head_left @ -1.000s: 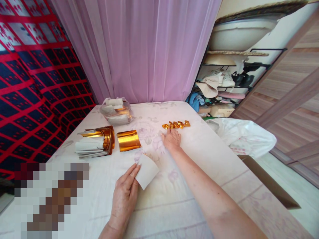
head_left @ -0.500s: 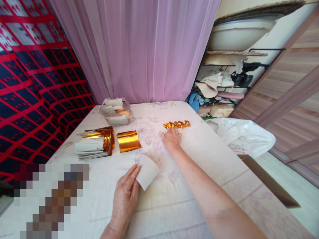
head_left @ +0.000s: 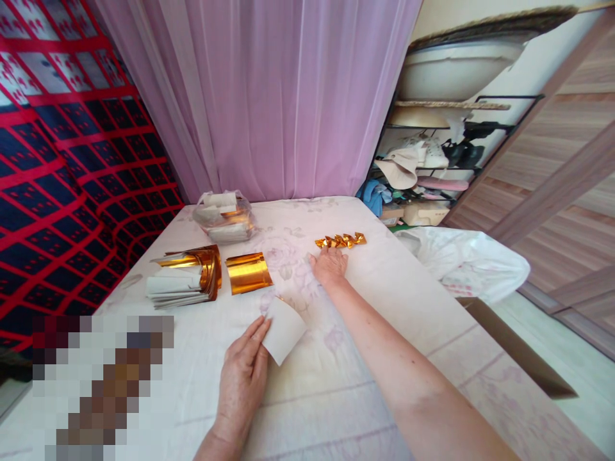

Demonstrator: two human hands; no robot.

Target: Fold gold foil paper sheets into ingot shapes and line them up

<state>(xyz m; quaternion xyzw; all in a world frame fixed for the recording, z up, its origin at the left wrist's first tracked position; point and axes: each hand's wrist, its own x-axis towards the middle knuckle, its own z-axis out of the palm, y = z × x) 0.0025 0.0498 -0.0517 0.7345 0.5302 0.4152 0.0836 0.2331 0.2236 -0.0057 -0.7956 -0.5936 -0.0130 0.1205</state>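
My left hand [head_left: 243,378] lies flat on the white floral cloth [head_left: 336,358], its fingertips on the edge of a small white paper sheet [head_left: 284,330]. My right hand [head_left: 329,266] is stretched forward, palm down, fingers spread, just short of a row of folded gold-foil pieces [head_left: 340,241]. It holds nothing. A loose gold foil sheet [head_left: 247,272] lies to the left of it, beside a stack of gold and white sheets [head_left: 185,276].
A clear plastic bag of more sheets [head_left: 223,216] sits at the back by the pink curtain [head_left: 288,96]. A white plastic bag [head_left: 468,262] hangs off the right edge. Shelves with clutter [head_left: 427,166] stand behind. A red-and-blue patterned fabric [head_left: 67,166] covers the left.
The row of folded gold pieces has shifted slightly to the right, away from my right hand. Both hands stay almost still.
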